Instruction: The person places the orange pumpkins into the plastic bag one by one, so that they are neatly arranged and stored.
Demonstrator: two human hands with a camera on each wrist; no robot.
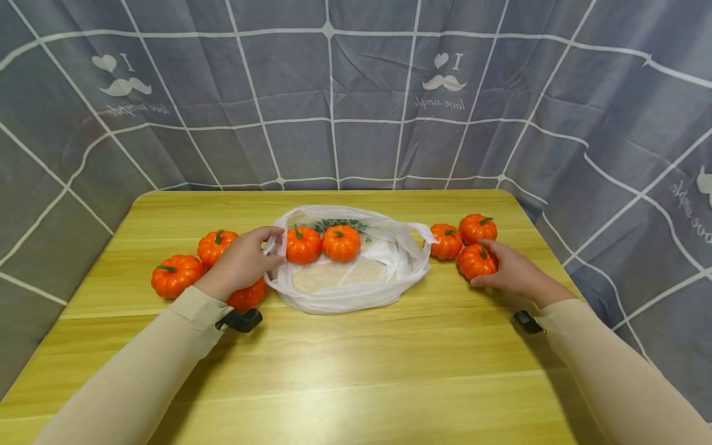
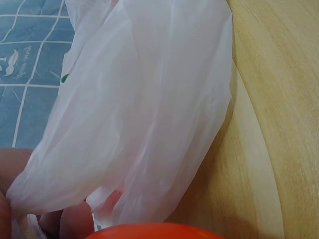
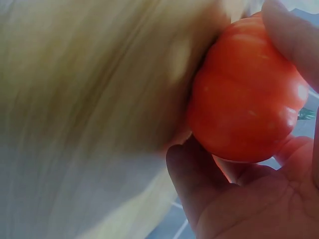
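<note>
My two hands at work over a yellow wood-grain tabletop (image 1: pixel 356 371). Near its middle lies a thin white plastic bag (image 1: pixel 339 301) printed with green leaves, its mouth open. Inside the bag, toward the left, two glossy orange ribbed pumpkins with green stems sit side by side: the left bagged pumpkin (image 1: pixel 303 247) and the right bagged pumpkin (image 1: pixel 342 245).

My left hand (image 1: pixel 239 264) is at the bag's left side; its fingers and thumb pinch the gathered plastic edge, seen also at the lower left of the left wrist view. About this hand are three more orange pumpkins: an outermost pumpkin (image 1: pixel 178 276), a rear pumpkin (image 1: pixel 216 247) and a partly hidden pumpkin (image 1: pixel 248 296), the last showing from behind my wrist.

My right hand (image 1: pixel 516 272), well apart from the left and to the right of the bag, holds a gripped pumpkin (image 1: pixel 476 263), also orange and ribbed; the right wrist view shows my fingers curved against its sides. Near it are a far pumpkin (image 1: pixel 477 228), just behind, and an inner pumpkin (image 1: pixel 445 242), just beside the bag's right end. Beyond the tabletop hangs a grey-blue fabric curtain (image 1: pixel 372 80) with white grid lines.
</note>
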